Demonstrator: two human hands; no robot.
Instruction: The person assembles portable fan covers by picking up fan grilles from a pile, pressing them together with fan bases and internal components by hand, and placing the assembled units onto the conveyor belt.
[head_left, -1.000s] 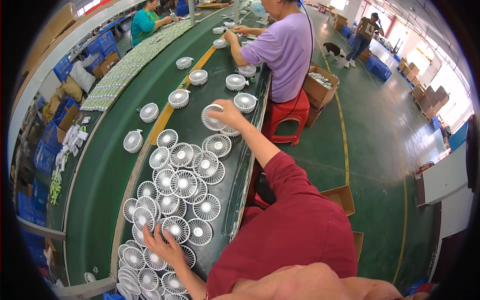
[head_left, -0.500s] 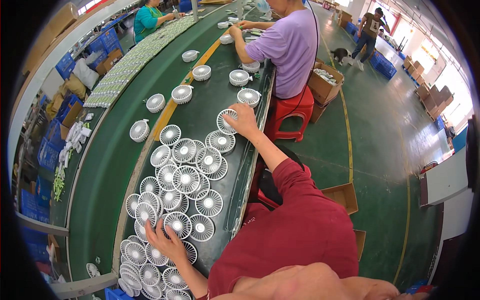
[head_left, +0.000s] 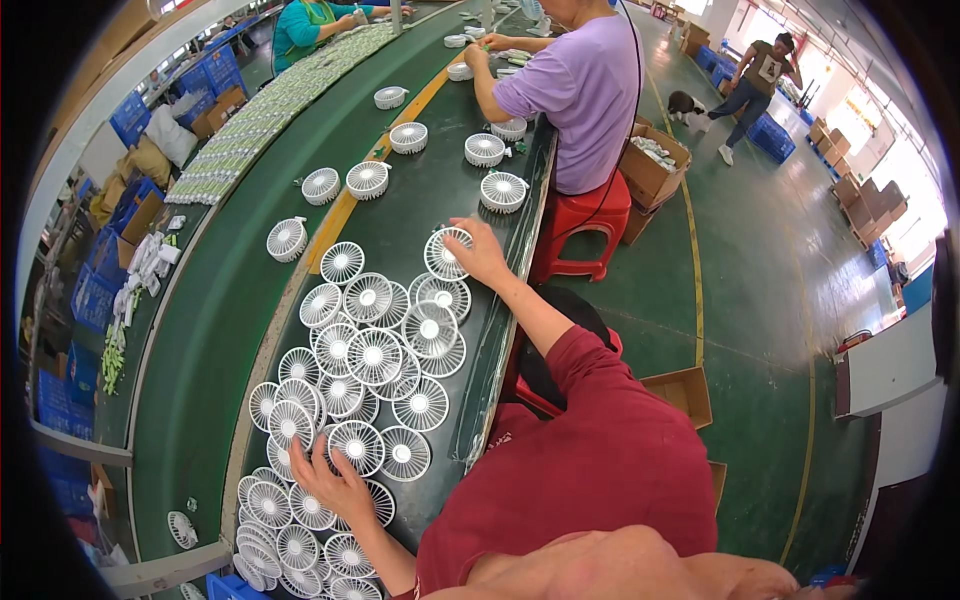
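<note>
My right hand point(head_left: 481, 254) has its thumb over the rim of a round white fan grille point(head_left: 443, 262), at the far end of a pile of similar grilles. My left hand point(head_left: 335, 485) rests low on the pile with fingers apart, fingertips against another white grille point(head_left: 291, 424). Just below the right hand, one grille point(head_left: 430, 329) lies tilted and blurred on top of others. More grilles point(head_left: 299, 548) overlap near the left forearm. Beyond the right hand, a thicker white fan head point(head_left: 503, 192) sits near the table edge.
A green conveyor belt point(head_left: 210, 380) carries fan heads point(head_left: 287, 239) along the left. A co-worker in purple point(head_left: 578, 95) sits ahead on a red stool point(head_left: 583, 225); another in teal point(head_left: 300, 35) works across the belt. An open carton point(head_left: 680, 393) stands right of my body.
My right hand has drawn its grille slightly nearer. The blurred grille below has shifted right and down. Fan heads on the belt have moved farther away. My left hand has stayed nearly still.
</note>
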